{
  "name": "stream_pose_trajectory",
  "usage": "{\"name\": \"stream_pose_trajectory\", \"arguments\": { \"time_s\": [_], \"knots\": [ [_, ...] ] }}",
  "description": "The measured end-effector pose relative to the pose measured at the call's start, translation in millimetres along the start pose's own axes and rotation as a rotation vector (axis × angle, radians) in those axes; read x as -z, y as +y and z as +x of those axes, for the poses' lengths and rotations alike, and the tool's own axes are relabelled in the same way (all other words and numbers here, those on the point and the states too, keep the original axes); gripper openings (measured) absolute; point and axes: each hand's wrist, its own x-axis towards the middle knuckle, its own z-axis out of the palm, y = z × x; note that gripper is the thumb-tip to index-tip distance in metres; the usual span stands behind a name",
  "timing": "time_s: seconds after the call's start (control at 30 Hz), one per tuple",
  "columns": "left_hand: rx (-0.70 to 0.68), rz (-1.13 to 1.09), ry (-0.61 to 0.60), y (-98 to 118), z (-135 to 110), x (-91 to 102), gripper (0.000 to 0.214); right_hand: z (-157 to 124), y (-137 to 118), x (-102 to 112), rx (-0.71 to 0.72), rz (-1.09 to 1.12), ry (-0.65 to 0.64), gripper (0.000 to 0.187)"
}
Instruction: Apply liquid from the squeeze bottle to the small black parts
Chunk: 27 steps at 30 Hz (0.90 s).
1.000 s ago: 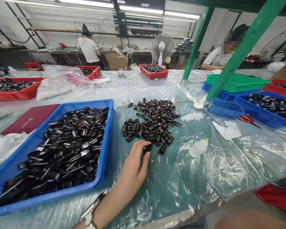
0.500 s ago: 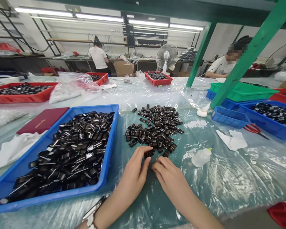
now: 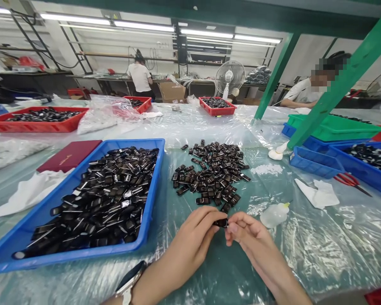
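Observation:
My left hand pinches a small glossy black plastic piece between thumb and fingers, just in front of the pile. From the other side, my right hand is closed, with thumb and fingertips pressed together at the right end of that piece. Whether something tiny sits in the right fingertips is hidden. Beyond both hands spreads a loose pile of similar black pieces on the green tabletop. Small white bits lie to the right of it. A translucent bottle with a yellowish tip lies beside my right hand.
On the left stands a blue tray full of black parts, beside a dark red booklet. To the right are a small blue bin, red-handled pliers, white tissue and a green post. Two people work farther back.
Both hands have shifted right and toward me, and now meet at one black piece; before, they were apart. The view has swung slightly left.

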Motion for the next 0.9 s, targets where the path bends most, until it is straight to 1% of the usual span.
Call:
{"name": "stream_pose_trajectory", "arguments": {
  "time_s": [0.17, 0.3, 0.43, 0.47, 0.6, 0.67, 0.73, 0.77, 0.8, 0.83, 0.87, 0.9],
  "knots": [
    [-0.008, -0.03, -0.012, 0, -1, -1.3, 0.034, -3, -1, -2, -0.055, 0.18, 0.008, 0.017],
    [-0.017, -0.049, -0.019, 1, -3, -2.2, 0.034, -5, -1, -1, -0.073, 0.229, 0.0, 0.015],
    [-0.046, -0.029, -0.015, 3, -5, -1.1, 0.037, -5, 0, 1, -0.103, 0.274, -0.047, 0.01],
    [-0.057, -0.025, -0.011, 4, -6, -1.0, 0.038, -5, 1, 1, -0.11, 0.29, -0.064, 0.011],
    [-0.086, -0.023, -0.015, 8, -8, -2.9, 0.043, -5, 7, -3, -0.12, 0.321, -0.112, 0.025],
    [-0.107, -0.003, -0.014, 12, -8, -3.3, 0.043, -5, 10, -8, -0.104, 0.303, -0.109, 0.03],
    [-0.178, 0.054, 0.0, 16, -8, 1.0, 0.044, -9, 9, -13, -0.064, 0.263, -0.084, 0.035],
    [-0.238, 0.112, 0.019, 18, -9, 6.1, 0.046, -12, 7, -13, -0.035, 0.24, -0.069, 0.038],
    [-0.296, 0.2, 0.068, 19, -9, 13.3, 0.049, -15, 4, -10, -0.006, 0.224, -0.059, 0.04],
    [-0.335, 0.32, 0.161, 19, -9, 22.3, 0.054, -20, 0, -5, 0.036, 0.195, -0.034, 0.041],
    [-0.342, 0.465, 0.282, 18, -9, 32.3, 0.059, -25, -4, 3, 0.092, 0.153, 0.011, 0.041],
    [-0.298, 0.622, 0.449, 17, -8, 42.2, 0.062, -30, -10, 14, 0.154, 0.11, 0.07, 0.038]
  ]
}}
